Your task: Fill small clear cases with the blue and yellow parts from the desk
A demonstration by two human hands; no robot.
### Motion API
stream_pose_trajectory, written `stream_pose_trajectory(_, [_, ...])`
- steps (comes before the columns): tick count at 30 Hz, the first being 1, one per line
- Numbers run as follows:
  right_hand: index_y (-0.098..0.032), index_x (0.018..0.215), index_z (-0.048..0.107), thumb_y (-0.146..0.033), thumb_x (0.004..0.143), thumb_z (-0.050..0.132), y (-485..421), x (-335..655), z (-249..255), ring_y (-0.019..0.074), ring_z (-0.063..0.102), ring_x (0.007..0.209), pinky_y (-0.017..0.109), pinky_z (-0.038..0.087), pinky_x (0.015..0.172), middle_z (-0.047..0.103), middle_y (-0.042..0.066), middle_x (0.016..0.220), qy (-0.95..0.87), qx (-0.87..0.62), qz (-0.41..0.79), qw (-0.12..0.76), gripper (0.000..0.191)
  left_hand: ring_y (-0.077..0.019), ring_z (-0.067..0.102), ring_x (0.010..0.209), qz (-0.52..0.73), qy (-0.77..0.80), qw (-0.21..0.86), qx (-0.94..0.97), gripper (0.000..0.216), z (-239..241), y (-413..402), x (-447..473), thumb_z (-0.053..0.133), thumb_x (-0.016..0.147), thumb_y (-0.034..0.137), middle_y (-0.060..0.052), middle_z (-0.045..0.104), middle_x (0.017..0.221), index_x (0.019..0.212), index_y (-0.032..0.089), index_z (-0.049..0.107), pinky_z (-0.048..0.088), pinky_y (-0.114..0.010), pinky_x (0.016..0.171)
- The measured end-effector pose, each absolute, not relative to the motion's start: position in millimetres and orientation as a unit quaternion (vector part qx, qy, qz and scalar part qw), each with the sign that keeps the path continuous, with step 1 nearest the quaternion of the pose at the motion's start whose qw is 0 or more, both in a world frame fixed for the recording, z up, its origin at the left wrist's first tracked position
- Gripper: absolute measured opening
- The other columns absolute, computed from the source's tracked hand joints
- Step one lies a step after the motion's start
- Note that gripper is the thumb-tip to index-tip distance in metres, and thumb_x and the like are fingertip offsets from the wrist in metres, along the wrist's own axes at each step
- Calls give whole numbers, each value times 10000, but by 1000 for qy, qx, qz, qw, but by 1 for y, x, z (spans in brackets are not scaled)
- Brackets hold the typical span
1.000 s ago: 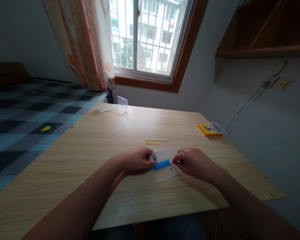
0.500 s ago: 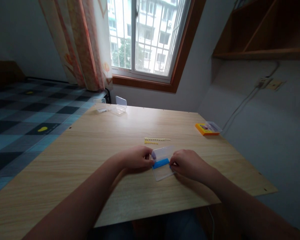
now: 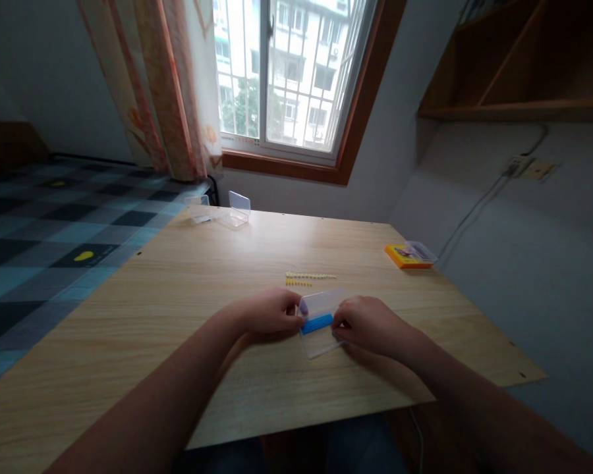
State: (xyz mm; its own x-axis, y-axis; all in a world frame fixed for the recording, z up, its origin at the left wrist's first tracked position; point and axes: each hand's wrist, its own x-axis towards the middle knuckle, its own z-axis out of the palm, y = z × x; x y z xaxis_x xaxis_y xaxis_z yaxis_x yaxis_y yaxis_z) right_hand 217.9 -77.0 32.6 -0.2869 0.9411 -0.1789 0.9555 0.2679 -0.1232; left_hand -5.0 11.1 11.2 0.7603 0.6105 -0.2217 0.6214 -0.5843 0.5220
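Observation:
A clear plastic box with its lid raised sits on the table in front of me, tilted slightly. A row of small blue pieces lies across it. My left hand is closed on the box's left side, thumb near the row's left end. The fingers of my right hand are pinched together at the row's right end. A small blue piece showed at these fingertips a moment ago, but the fingers hide it now. Beyond the box, small yellow pieces and pale ones lie in two rows.
Two open clear boxes stand at the table's far left corner. An orange-yellow box with a clear case on it lies near the right edge. A checked bed adjoins the table on the left.
My right fingertips have shifted slightly left, up against the end of the blue row. The blue bit at them is no longer visible. My left hand and the box stay where they were.

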Motion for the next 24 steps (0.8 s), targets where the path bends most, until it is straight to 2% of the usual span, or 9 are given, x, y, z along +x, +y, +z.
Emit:
stream_pose_trajectory(6, [-247, 847, 818, -209, 816, 613, -76, 218, 29, 122, 596, 674, 239, 322, 610, 759, 6, 809, 801, 581, -145, 10, 210, -199, 595, 734, -7, 345, 297, 890, 249, 10, 12, -5, 591, 826, 409, -43, 693, 828, 866, 177, 673, 365, -300, 610])
stream_pose_trajectory(14, [-243, 857, 811, -196, 799, 658, -73, 220, 33, 115, 598, 680, 224, 322, 605, 753, -5, 814, 801, 575, -165, -3, 170, -191, 591, 723, -7, 341, 303, 890, 248, 10, 12, -5, 581, 834, 398, -34, 677, 805, 872, 173, 677, 372, -293, 602])
stream_pose_trajectory(19, [-265, 900, 812, -231, 885, 609, -86, 230, 48, 123, 622, 712, 233, 320, 630, 756, 1, 833, 800, 584, -128, -47, 206, -196, 601, 746, -5, 335, 309, 890, 281, 9, 13, -6, 592, 836, 420, -36, 696, 848, 930, 180, 701, 378, -295, 620])
stream_pose_trajectory(22, [-232, 811, 789, -241, 920, 573, -96, 229, 50, 124, 604, 683, 246, 292, 612, 742, 14, 794, 806, 579, -120, -34, 243, -191, 596, 741, -5, 336, 310, 889, 275, 9, 13, -6, 583, 843, 419, -32, 693, 838, 918, 180, 697, 370, -290, 618])
stream_pose_trajectory(24, [-227, 822, 784, -260, 942, 561, -101, 225, 45, 129, 606, 698, 250, 289, 620, 742, 22, 817, 812, 570, -124, -25, 255, -186, 589, 729, -5, 337, 311, 889, 262, 9, 12, -5, 578, 847, 413, -28, 687, 822, 896, 180, 688, 362, -287, 611])
